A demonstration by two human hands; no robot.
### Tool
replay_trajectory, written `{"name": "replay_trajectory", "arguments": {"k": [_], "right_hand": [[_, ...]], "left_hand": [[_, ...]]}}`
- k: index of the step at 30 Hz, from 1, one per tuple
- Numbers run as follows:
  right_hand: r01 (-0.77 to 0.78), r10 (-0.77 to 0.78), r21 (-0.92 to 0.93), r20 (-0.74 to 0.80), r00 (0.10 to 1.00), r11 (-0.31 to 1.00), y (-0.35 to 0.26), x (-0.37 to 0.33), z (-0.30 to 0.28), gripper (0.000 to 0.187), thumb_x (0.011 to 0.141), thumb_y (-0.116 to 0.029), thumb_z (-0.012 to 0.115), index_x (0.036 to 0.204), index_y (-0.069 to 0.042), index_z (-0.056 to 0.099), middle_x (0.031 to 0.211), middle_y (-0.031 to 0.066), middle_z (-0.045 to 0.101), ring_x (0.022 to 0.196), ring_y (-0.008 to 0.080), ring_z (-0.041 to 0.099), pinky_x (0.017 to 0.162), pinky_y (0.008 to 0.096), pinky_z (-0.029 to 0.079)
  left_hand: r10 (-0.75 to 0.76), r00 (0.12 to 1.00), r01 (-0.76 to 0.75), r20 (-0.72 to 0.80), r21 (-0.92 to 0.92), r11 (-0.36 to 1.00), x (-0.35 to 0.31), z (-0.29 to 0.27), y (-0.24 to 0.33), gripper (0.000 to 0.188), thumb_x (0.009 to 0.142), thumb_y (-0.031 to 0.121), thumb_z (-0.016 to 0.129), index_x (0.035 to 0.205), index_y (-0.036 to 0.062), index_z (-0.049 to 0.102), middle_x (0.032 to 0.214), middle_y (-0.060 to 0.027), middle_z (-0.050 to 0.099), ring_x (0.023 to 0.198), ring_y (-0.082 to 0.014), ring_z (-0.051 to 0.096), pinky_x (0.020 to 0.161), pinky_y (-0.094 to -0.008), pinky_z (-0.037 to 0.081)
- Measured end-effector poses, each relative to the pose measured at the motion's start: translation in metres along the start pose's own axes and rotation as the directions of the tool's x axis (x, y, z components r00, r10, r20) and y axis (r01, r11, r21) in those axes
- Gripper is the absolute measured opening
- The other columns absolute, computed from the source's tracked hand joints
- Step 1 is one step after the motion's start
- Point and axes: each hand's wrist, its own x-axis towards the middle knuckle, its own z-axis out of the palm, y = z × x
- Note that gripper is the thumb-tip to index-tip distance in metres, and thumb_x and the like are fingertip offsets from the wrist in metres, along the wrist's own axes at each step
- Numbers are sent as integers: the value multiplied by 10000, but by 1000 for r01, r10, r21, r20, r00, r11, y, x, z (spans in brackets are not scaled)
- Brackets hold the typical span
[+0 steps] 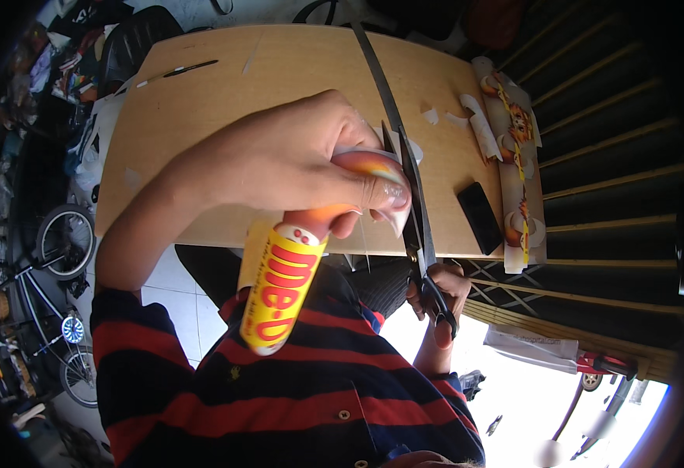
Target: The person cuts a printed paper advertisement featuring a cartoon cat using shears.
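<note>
My left hand is closed over a curled, glossy printed sheet, coloured yellow, red and orange, with its thumb on the upper edge. The sheet's lower part hangs down in front of my striped shirt. Below the table's near edge, my right hand grips the handles of black scissors. Their blades point up and away, beside my left thumb and the sheet's white edge. Whether the blades touch the sheet, I cannot tell. A long dark metal strip lines up with the blades; whether it belongs to the scissors is unclear.
Beneath my hands is a light wooden table. A black phone lies near its right edge, beside printed sheets and paper scraps. A pen lies far left. A bicycle stands left; a slatted gate stands right.
</note>
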Motion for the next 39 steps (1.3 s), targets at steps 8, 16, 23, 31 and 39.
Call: {"name": "replay_trajectory", "arguments": {"k": [8, 16, 23, 31, 39], "right_hand": [[151, -148, 63, -53, 988, 987, 7, 2, 26, 823, 460, -692, 691, 771, 63, 587, 481, 11, 500, 401, 90, 492, 383, 188, 371], [96, -88, 83, -92, 992, 992, 6, -7, 44, 836, 488, -706, 662, 807, 63, 583, 480, -5, 501, 409, 81, 507, 406, 183, 383], [-24, 30, 72, -85, 996, 997, 1, -11, 44, 862, 471, -756, 626, 813, 34, 581, 486, -17, 500, 410, 75, 507, 416, 185, 387], [47, -46, 7, -51, 998, 999, 5, -10, 36, 855, 467, -753, 641, 809, 28, 579, 493, -11, 502, 415, 84, 514, 416, 190, 380], [-49, 46, -35, -66, 997, 998, -1, -14, 33, 853, 443, -743, 661, 803, 27, 585, 507, -2, 512, 411, 93, 518, 403, 186, 370]], "left_hand": [[535, 720, -356, -443, 426, 832, -9, 37, -21, 268, 899, 181, 505, 780, -46, 583, 608, -95, 512, 496, -163, 473, 487, -282, 366], [653, 505, -374, -564, 539, 755, -2, 56, -34, 106, 808, 16, 595, 728, -53, 586, 652, -93, 547, 509, -171, 501, 489, -267, 393], [489, 608, -383, -626, 308, 871, -6, 63, -45, 193, 852, 57, 549, 711, -73, 578, 626, -98, 560, 520, -126, 511, 485, -241, 385], [580, 530, -399, -619, 421, 815, -2, 68, -52, 123, 815, 25, 581, 721, -54, 575, 643, -80, 556, 545, -121, 506, 503, -242, 392], [582, 435, -328, -687, 481, 813, 0, 64, -50, 63, 762, 2, 641, 786, -3, 583, 703, -75, 634, 623, -140, 651, 563, -224, 480]]}}
